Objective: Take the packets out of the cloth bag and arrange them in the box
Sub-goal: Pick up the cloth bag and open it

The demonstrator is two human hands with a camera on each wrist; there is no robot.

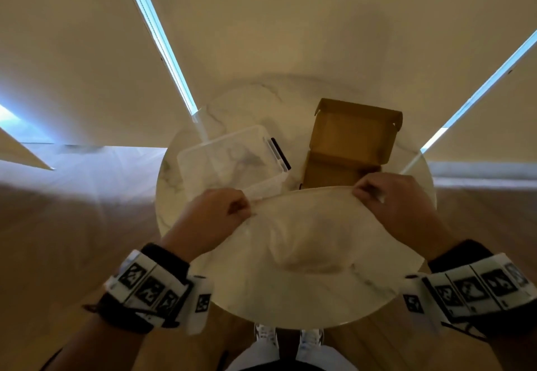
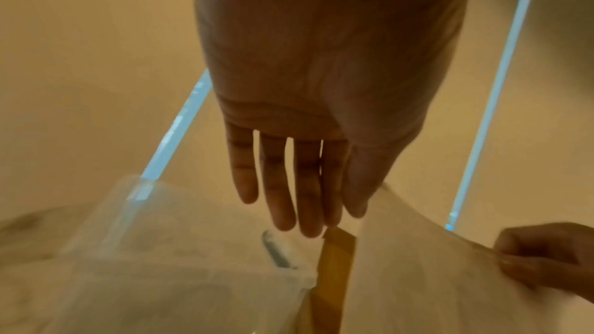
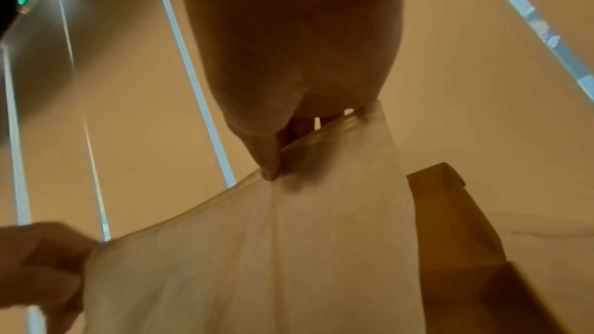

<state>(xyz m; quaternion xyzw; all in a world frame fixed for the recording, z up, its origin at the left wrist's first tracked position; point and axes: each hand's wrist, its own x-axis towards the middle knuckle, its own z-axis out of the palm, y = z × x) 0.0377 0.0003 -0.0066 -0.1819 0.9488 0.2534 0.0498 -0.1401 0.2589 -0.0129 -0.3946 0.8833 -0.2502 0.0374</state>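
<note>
Two hands stretch one pale, soft cloth bag sideways across a round marble surface, left hand and right hand each pinching a top corner in curled fingers. Beyond the bag stand one open cardboard box and one clear plastic tub.

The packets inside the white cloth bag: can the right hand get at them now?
Probably not yet. The right hand and the left hand both pinch the top edge of the white cloth bag, pulled taut, and no opening shows.
</note>
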